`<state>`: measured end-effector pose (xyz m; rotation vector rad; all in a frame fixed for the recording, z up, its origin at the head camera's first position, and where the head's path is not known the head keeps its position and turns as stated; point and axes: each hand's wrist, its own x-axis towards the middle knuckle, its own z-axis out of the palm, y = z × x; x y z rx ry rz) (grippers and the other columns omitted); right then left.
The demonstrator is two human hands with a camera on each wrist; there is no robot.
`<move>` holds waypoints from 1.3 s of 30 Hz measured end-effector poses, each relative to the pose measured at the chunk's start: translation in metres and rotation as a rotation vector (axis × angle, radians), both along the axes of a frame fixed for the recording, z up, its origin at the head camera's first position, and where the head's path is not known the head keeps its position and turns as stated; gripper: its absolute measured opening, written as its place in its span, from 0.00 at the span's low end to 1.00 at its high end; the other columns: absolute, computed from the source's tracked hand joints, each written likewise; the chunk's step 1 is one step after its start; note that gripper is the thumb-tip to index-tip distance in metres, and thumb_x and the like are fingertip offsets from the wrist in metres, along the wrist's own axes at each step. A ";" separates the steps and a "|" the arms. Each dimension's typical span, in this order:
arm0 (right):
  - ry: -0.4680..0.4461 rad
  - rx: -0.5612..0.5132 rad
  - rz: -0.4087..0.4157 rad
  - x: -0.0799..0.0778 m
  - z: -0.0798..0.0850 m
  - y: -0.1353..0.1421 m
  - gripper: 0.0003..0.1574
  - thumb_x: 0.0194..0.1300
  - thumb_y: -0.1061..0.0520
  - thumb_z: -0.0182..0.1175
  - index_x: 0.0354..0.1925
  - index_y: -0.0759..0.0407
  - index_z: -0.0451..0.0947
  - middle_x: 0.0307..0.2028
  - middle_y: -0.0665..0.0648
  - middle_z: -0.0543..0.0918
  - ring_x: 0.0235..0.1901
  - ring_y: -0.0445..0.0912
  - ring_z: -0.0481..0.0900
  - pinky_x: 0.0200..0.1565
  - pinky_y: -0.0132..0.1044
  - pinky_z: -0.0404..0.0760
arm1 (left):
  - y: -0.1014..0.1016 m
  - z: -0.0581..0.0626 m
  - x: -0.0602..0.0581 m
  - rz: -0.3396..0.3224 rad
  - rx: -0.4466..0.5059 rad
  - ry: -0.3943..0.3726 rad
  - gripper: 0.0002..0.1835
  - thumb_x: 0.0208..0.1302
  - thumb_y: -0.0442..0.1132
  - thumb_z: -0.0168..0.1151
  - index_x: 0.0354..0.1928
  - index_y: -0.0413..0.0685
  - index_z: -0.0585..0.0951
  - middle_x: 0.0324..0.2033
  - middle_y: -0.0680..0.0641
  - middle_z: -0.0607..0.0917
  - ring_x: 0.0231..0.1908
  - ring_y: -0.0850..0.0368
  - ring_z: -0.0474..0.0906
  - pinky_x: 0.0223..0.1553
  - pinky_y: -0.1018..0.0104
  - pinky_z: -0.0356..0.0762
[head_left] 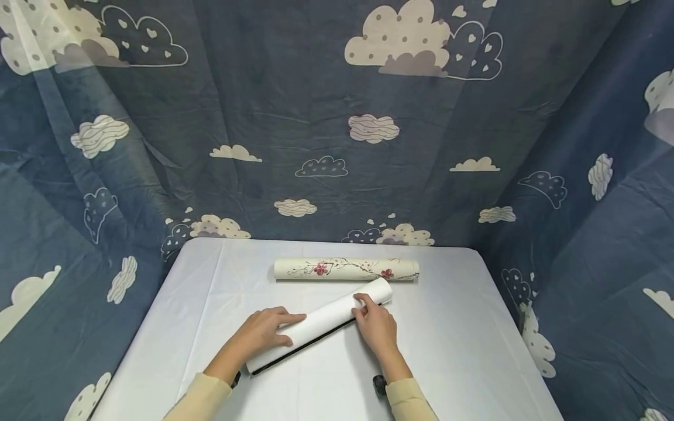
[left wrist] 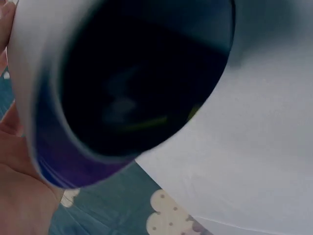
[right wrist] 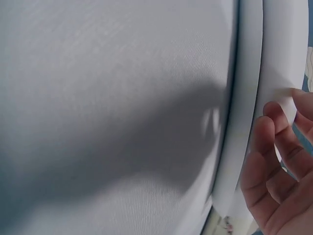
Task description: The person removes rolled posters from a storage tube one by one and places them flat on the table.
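Note:
A white paper roll (head_left: pixel 327 320) lies slantwise on the table, its lower edge dark and its upper right end close to a second roll. My left hand (head_left: pixel 263 334) holds its lower left part, thumb and forefinger spread over the top. Farther up, my right hand (head_left: pixel 377 328) grips it by the near edge, fingers curled in the right wrist view. The left wrist view looks into the roll's open end, dark within, with a blue-purple inner face (left wrist: pixel 73 161). Behind lies a cream roll (head_left: pixel 344 269) printed with red blossoms and thin branches, touched by neither hand.
A white cloth covers the table (head_left: pixel 447 339), which has rounded far corners. Dark blue curtains (head_left: pixel 295 105) with cloud prints hang behind it and on both sides. Black devices are strapped at the wrists, the right one (head_left: pixel 379 385) showing more.

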<state>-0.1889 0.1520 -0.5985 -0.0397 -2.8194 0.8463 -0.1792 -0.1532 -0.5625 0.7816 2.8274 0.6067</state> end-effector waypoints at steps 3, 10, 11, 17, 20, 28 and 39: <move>-0.002 -0.002 0.006 -0.002 0.001 -0.001 0.21 0.70 0.49 0.70 0.60 0.45 0.83 0.32 0.47 0.88 0.16 0.40 0.67 0.22 0.35 0.64 | 0.004 0.001 0.006 -0.037 0.006 0.003 0.38 0.55 0.52 0.80 0.70 0.69 0.81 0.47 0.53 0.88 0.43 0.53 0.86 0.41 0.54 0.82; -0.010 -0.006 0.005 -0.007 0.001 -0.004 0.16 0.71 0.49 0.70 0.55 0.46 0.83 0.33 0.47 0.89 0.16 0.39 0.65 0.22 0.33 0.63 | 0.016 -0.001 0.016 -0.052 0.020 -0.028 0.40 0.52 0.57 0.81 0.71 0.70 0.80 0.44 0.53 0.85 0.37 0.58 0.83 0.38 0.59 0.80; -0.009 -0.006 0.007 -0.007 0.000 -0.005 0.14 0.72 0.49 0.69 0.53 0.46 0.83 0.33 0.47 0.89 0.16 0.39 0.65 0.22 0.33 0.63 | 0.018 -0.002 0.017 -0.047 0.021 -0.040 0.40 0.52 0.57 0.81 0.71 0.70 0.80 0.44 0.53 0.85 0.36 0.59 0.81 0.37 0.61 0.79; 0.006 -0.012 0.022 -0.009 -0.005 -0.007 0.06 0.73 0.50 0.68 0.45 0.48 0.82 0.29 0.47 0.85 0.16 0.39 0.64 0.22 0.33 0.62 | 0.030 -0.006 0.027 -0.021 0.044 -0.091 0.41 0.52 0.59 0.81 0.72 0.70 0.79 0.37 0.55 0.80 0.26 0.65 0.67 0.29 0.68 0.69; -0.006 -0.028 0.033 -0.009 -0.006 -0.010 0.05 0.73 0.50 0.68 0.43 0.47 0.82 0.28 0.47 0.84 0.16 0.39 0.65 0.23 0.33 0.62 | 0.038 -0.008 0.032 -0.002 0.060 -0.079 0.42 0.52 0.61 0.81 0.72 0.68 0.79 0.34 0.56 0.78 0.24 0.65 0.65 0.27 0.69 0.67; -0.060 -0.068 0.071 -0.010 -0.005 -0.015 0.04 0.74 0.49 0.67 0.44 0.45 0.83 0.29 0.47 0.86 0.18 0.40 0.68 0.25 0.34 0.65 | 0.064 -0.018 0.047 0.126 0.047 0.053 0.41 0.48 0.67 0.79 0.66 0.67 0.80 0.27 0.56 0.76 0.21 0.64 0.63 0.23 0.67 0.63; -0.120 -0.090 0.114 -0.002 -0.013 -0.017 0.04 0.73 0.53 0.66 0.44 0.50 0.85 0.24 0.46 0.82 0.22 0.40 0.71 0.28 0.34 0.69 | 0.101 -0.029 0.063 0.311 -0.061 0.270 0.39 0.49 0.73 0.76 0.62 0.69 0.81 0.25 0.54 0.78 0.18 0.63 0.66 0.19 0.68 0.62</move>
